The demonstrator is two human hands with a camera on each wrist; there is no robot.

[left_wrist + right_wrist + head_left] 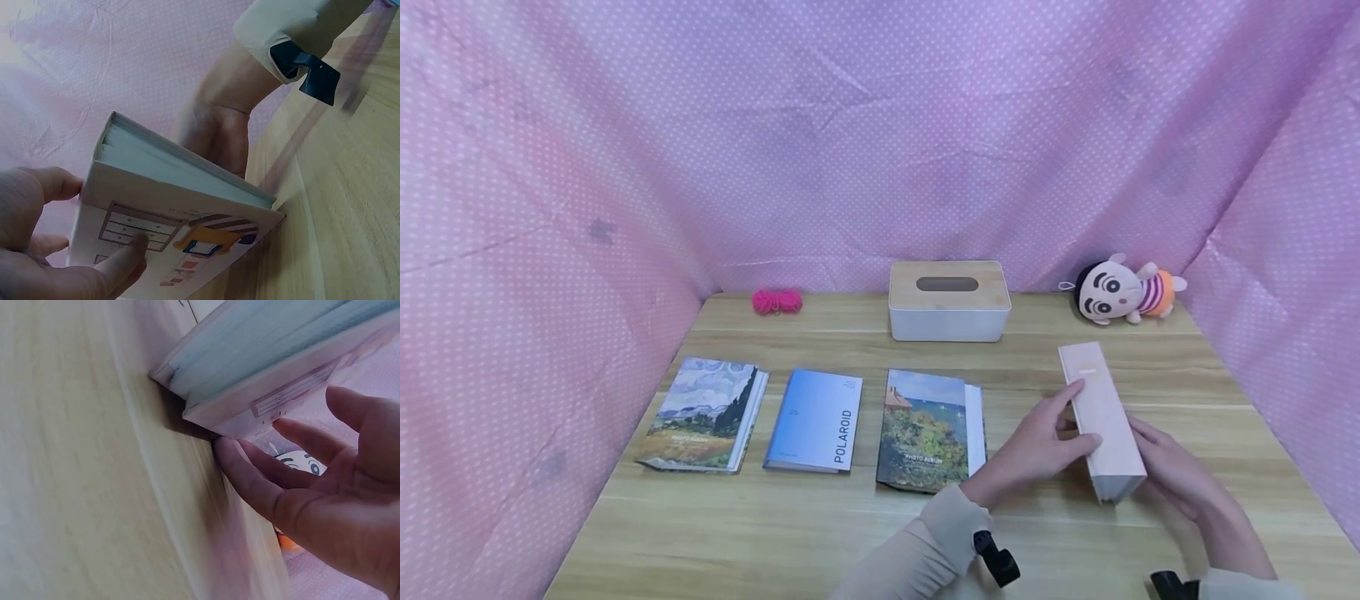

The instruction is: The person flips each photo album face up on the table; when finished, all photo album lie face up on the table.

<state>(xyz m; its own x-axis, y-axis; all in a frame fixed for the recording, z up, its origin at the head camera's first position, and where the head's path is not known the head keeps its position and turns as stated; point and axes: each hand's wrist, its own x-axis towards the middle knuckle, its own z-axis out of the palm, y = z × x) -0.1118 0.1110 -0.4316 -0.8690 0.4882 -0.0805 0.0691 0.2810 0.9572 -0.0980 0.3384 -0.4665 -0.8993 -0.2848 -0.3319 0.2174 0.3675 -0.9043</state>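
Observation:
A thick pale pink photo album (1108, 425) stands on edge at the table's right side, spine upward. My left hand (1037, 437) holds it, thumb and a forefinger on the spine. In the left wrist view, another finger of that hand lies on the printed cover (206, 240), which has a drawn cabinet and a striped awning. Along the opposite cover is my right hand (1183, 475). The right wrist view has its fingertips (228, 450) touching that cover's low edge by the table, with the fingers fairly straight and the thumb apart. White page edges show between the covers.
Left of the pink album lie a seaside-picture album (925, 433), a blue POLAROID album (814, 421) and a wheat-field-picture album (700, 412). Along the back are a pink yarn bundle (777, 301), a wood-lidded tissue box (950, 325) and a plush doll (1123, 292). Pink dotted cloth (880, 150) surrounds the wooden table (760, 533).

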